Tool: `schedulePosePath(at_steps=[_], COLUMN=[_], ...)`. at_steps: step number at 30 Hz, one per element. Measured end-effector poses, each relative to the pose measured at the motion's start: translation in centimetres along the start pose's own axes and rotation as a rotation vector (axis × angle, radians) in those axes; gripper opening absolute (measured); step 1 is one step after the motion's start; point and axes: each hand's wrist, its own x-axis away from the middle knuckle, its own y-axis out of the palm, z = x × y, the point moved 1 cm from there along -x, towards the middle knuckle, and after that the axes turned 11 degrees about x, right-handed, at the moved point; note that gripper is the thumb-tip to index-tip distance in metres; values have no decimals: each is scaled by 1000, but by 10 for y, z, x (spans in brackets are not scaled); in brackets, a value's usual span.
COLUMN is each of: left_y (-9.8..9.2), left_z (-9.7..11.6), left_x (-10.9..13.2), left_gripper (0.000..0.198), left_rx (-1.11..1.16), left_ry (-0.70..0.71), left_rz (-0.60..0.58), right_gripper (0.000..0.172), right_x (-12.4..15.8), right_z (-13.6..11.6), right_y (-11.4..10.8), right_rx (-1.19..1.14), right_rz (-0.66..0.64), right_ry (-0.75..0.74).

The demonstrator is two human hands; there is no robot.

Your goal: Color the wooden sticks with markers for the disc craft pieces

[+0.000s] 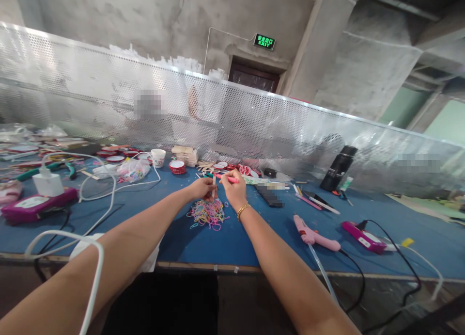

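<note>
My left hand (201, 188) is closed on a small, pale flat stick (214, 184), which looks like wood and stands upright between the fingers. Held like a writing tool, a pink pen (233, 180) sits in my right hand (236, 192), its tip end pointing left at the top of the stick. Whether the pen touches the stick I cannot tell. Just below both hands lies a pile of small colourful loops (209, 214), perhaps plastic pins. A gold bracelet (243, 209) circles my right wrist.
A pink glue gun (314, 235) lies right of my right arm. Purple power strips (363, 237) with cables sit at both sides. Behind my hands are red tins (177, 167), a paper cup (158, 158) and wooden pieces (185, 154). A black bottle (338, 168) stands before the perforated screen (283, 126).
</note>
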Motion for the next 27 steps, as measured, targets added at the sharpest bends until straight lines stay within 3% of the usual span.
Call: schedulePosePath(at_steps=[27], left_y=[2], left_z=[3], left_x=[2], left_gripper=[15], left_rx=[-42], left_ry=[-28], left_rz=[18], right_gripper=[10], right_x=[-1], right_z=[4], right_y=[1], right_rx=[-22], right_rz=[23], right_ry=[16])
